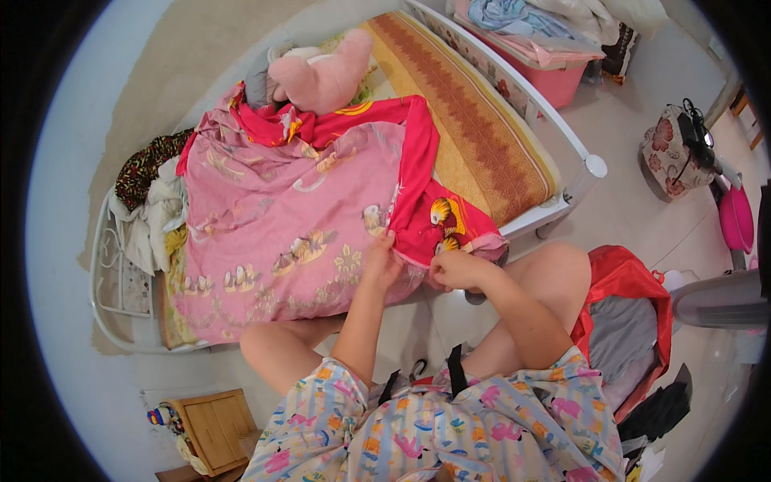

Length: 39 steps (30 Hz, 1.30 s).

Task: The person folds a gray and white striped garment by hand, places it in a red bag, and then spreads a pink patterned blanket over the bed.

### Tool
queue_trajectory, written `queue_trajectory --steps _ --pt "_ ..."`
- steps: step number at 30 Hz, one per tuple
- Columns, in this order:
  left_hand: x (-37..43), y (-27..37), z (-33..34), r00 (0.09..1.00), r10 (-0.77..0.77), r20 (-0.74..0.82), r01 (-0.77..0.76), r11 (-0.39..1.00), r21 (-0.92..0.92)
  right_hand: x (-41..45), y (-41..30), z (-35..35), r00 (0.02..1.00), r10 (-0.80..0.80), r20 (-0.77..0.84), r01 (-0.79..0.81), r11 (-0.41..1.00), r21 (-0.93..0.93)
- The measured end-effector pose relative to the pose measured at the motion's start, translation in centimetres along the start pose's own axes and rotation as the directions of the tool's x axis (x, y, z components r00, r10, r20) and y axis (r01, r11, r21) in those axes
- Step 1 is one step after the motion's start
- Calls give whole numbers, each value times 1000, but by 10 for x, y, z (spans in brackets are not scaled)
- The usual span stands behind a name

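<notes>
A pink and red patterned fabric cover (289, 217) lies rumpled over the bed, its red side folded over along the right part. My left hand (383, 262) pinches the cover's edge where pink meets red, near the front of the bed. Just to the right, my right hand (450, 269) has its fingers closed on the cover's lower red edge, below the printed yellow and black birds. The cover's front right corner drapes over my knee. A pink plush toy (328, 72) rests behind the cover.
The bed's white metal rail (512, 66) runs along the right. Beyond stand a pink storage box (554, 75) and a floral stool (668, 153). A red bag with grey fabric (626, 331) sits beside my right leg, near a fan (723, 301). A wooden cabinet (217, 431) stands lower left.
</notes>
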<state>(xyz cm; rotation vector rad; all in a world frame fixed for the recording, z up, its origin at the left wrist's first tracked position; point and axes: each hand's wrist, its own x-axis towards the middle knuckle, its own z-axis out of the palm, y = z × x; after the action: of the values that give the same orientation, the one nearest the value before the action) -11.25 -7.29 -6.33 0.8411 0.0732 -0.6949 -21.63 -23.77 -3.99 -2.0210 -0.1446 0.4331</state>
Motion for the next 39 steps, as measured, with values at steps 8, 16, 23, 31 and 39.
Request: queue_trajectory --steps 8,16,23,31,39 --pt "-10 2 13 1000 1 -11 -1 997 76 8 -28 -30 875 120 -469 87 914 396" --pt "-9 -1 8 1000 11 0 -11 994 112 32 -16 -2 832 -129 -540 93 991 -94" --pt "-1 -14 -4 992 109 -62 -97 981 168 41 -17 11 820 -144 -554 94 989 -118" --pt "-8 -11 0 992 111 -67 -101 984 144 54 -12 23 829 -125 -546 75 991 -112" --pt "-9 -9 2 993 69 -99 -52 985 166 52 -11 26 839 -137 -527 75 988 -138"
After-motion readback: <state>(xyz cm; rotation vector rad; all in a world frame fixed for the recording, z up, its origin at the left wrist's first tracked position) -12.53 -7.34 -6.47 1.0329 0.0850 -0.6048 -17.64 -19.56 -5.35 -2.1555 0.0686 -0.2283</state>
